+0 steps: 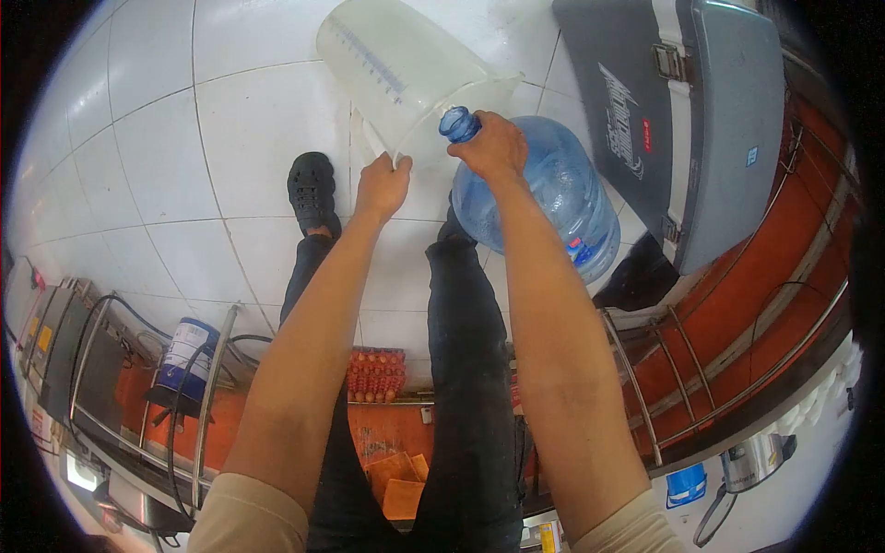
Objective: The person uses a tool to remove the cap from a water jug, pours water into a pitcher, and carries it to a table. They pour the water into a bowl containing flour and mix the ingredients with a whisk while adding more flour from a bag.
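A large translucent measuring jug (392,69) with blue scale marks is tilted over the white tiled floor, its wide mouth toward the right. My left hand (384,187) is closed around its handle. Beside it, a big clear-blue water bottle (553,194) leans with its open neck pointing up and left, close to the jug's rim. The fingers of my right hand (496,149) wrap around the bottle just below its mouth. My forearm covers part of the bottle's body.
A grey case (682,120) with metal latches stands right of the bottle. My black shoe (313,192) is on the floor at left. Behind my legs are a stack of egg trays (376,375), a blue-and-white tub (187,355) and metal rails (214,396). A kettle (751,465) sits at lower right.
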Tool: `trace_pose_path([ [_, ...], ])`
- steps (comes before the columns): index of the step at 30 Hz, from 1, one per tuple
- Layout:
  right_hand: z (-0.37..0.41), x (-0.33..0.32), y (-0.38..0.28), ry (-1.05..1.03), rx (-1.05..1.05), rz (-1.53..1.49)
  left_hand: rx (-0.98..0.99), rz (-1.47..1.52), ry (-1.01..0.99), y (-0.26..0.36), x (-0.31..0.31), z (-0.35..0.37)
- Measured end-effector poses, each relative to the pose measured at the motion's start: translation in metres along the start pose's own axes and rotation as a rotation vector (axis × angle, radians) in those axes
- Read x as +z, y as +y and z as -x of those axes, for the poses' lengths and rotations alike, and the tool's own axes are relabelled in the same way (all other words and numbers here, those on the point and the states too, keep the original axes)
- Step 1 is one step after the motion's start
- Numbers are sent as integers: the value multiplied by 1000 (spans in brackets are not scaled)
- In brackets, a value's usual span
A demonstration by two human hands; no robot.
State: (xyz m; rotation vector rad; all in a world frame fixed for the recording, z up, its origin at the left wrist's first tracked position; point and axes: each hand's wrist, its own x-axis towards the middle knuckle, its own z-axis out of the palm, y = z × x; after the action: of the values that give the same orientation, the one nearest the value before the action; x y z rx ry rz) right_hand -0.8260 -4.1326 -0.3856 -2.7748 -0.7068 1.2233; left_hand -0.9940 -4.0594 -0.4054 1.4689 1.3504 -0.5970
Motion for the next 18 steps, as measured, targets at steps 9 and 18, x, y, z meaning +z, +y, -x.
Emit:
trace_pose_path([
  [9, 1, 2, 4, -32, 7, -46, -4, -14, 8, -2, 2, 1],
  [18, 6, 4, 11, 18, -43, -53, 64, 26, 58, -2, 2, 6],
])
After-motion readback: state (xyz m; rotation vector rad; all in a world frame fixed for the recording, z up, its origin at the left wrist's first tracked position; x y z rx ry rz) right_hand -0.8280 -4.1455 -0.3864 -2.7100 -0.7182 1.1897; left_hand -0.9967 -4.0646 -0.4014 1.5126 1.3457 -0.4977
